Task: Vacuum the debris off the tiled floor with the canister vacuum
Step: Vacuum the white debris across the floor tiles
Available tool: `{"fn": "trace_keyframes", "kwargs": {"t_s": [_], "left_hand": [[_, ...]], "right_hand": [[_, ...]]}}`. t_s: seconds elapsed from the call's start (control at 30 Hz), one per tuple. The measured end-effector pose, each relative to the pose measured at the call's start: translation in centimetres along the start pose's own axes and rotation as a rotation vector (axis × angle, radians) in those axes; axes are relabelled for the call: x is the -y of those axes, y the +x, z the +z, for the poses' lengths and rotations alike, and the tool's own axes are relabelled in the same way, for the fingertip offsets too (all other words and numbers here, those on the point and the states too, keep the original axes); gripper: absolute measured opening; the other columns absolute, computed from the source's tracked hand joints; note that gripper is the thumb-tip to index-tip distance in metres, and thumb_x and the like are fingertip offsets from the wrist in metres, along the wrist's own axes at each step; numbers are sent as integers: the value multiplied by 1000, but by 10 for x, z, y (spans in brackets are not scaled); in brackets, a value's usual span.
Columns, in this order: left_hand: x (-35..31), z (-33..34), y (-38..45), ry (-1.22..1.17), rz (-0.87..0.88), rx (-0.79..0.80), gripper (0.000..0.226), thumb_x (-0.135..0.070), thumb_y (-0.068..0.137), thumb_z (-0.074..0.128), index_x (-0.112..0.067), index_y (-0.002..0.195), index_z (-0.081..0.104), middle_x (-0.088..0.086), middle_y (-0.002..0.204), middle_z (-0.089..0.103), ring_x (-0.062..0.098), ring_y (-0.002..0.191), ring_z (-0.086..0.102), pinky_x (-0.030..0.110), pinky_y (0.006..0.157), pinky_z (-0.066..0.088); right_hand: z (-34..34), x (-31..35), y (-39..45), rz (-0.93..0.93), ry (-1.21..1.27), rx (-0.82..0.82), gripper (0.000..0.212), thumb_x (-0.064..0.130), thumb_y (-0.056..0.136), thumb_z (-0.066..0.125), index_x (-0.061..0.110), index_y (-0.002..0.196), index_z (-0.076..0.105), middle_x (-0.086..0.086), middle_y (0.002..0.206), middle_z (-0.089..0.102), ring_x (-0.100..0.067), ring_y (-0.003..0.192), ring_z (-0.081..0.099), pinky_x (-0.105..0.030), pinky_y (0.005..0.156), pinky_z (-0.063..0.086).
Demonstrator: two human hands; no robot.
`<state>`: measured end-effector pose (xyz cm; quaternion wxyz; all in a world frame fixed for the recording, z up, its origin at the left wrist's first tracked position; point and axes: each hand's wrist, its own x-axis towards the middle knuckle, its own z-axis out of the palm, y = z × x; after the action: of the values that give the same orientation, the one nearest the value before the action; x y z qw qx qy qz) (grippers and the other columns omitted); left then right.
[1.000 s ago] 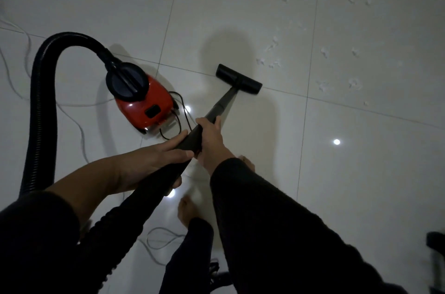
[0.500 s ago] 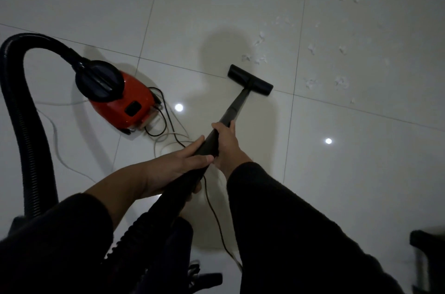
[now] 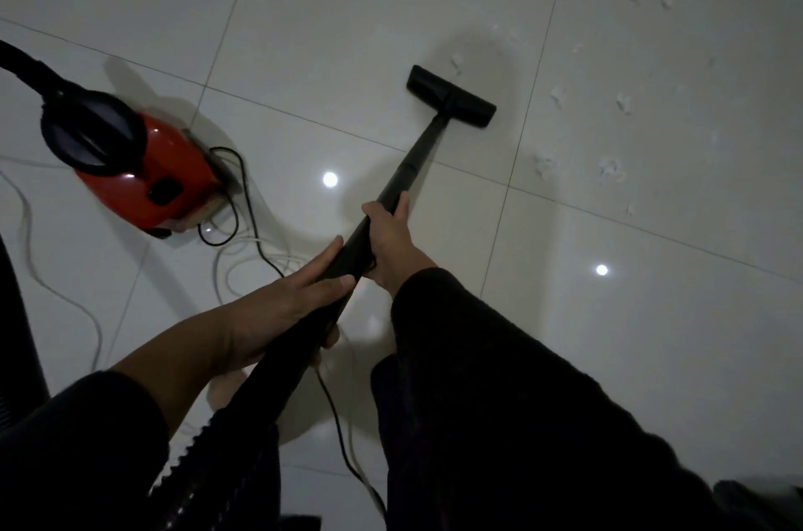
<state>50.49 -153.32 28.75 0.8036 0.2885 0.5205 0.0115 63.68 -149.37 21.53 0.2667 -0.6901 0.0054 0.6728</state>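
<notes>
Vacuuming, early stage. Left hand (image 3: 278, 313) and right hand (image 3: 391, 239) both wrapped round wand (image 3: 413, 163), frame centre. Nozzle (image 3: 452, 102) at scatter's edge. Debris (image 3: 608, 169) upper right, mostly unswept. Canister (image 3: 143, 169) left.

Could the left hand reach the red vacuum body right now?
Probably not: the left hand is gripping the black vacuum wand, and the red canister vacuum body sits apart on the white tiled floor, though nothing lies between.

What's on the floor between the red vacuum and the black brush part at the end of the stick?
In the head view, only bare shiny tile with a reflected light spot lies between the red canister and the floor nozzle.
</notes>
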Motion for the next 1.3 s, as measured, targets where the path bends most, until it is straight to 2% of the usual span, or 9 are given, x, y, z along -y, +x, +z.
{"fn": "trace_keyframes", "kwargs": {"t_s": [0.27, 0.4, 0.57, 0.67, 0.87, 0.93, 1.0, 1.07, 1.3], "left_hand": [[-34, 54, 43, -32, 55, -68, 66, -38, 92, 48, -52, 144, 8, 4, 65, 59, 10, 55, 59, 28, 55, 51], [-43, 67, 63, -41, 47, -59, 69, -45, 89, 51, -57, 142, 9, 6, 76, 58, 14, 62, 59, 30, 60, 51], [-68, 70, 81, -14, 42, -105, 76, -53, 75, 57, -55, 141, 20, 14, 70, 62, 18, 54, 62, 28, 54, 52], [-87, 71, 94, -48, 65, -91, 68, -44, 85, 50, -48, 144, 17, 14, 74, 56, 13, 47, 59, 24, 47, 50], [-109, 65, 127, -12, 77, -38, 78, -56, 77, 49, -53, 144, 10, 10, 69, 61, 18, 59, 58, 30, 57, 51], [-119, 65, 135, -13, 90, -37, 77, -53, 78, 47, -52, 144, 9, 9, 72, 61, 13, 55, 59, 26, 54, 51], [-129, 64, 145, -20, 100, -32, 74, -50, 81, 46, -51, 144, 7, 7, 76, 59, 9, 52, 58, 23, 52, 51], [-140, 61, 155, -38, 116, -22, 74, -49, 80, 46, -50, 144, 8, 7, 84, 55, 8, 52, 58, 22, 51, 50], [-199, 29, 192, -3, 147, -39, 81, -55, 75, 44, -51, 144, 3, 8, 81, 55, 7, 52, 59, 22, 51, 49]], "right_hand": [[-50, 52, 29, -5, -115, 19, 70, 28, 97, 46, 53, 147, 4, 0, 121, 43, -25, 104, 51, -49, 95, 47], [-66, 68, 40, -5, -111, 20, 70, 27, 96, 47, 53, 147, 6, -2, 133, 43, -27, 110, 50, -49, 94, 47], [-75, 92, 51, -23, -33, 21, 72, 23, 97, 46, 51, 148, 4, -3, 143, 38, -27, 111, 48, -47, 88, 47], [-80, 109, 60, -32, -28, 19, 71, 24, 98, 45, 51, 148, 3, -2, 141, 37, -26, 107, 48, -46, 87, 48], [-92, 145, 87, -58, -106, -8, 72, 26, 97, 46, 50, 149, 2, -2, 116, 43, -17, 81, 51, -43, 83, 49], [-91, 155, 95, -59, -110, -10, 72, 27, 97, 46, 51, 149, 2, -3, 126, 42, -19, 87, 52, -42, 80, 50], [-90, 166, 104, -70, -107, -1, 72, 26, 97, 46, 50, 149, 3, -4, 141, 39, -26, 105, 52, -45, 84, 50], [-89, 179, 112, -72, -105, 12, 71, 26, 97, 46, 51, 148, 4, -4, 144, 38, -28, 111, 49, -46, 87, 49], [-67, 249, 145, -97, -143, 18, 70, 26, 98, 46, 50, 149, 4, -3, 122, 42, -17, 82, 50, -38, 70, 49]]}}
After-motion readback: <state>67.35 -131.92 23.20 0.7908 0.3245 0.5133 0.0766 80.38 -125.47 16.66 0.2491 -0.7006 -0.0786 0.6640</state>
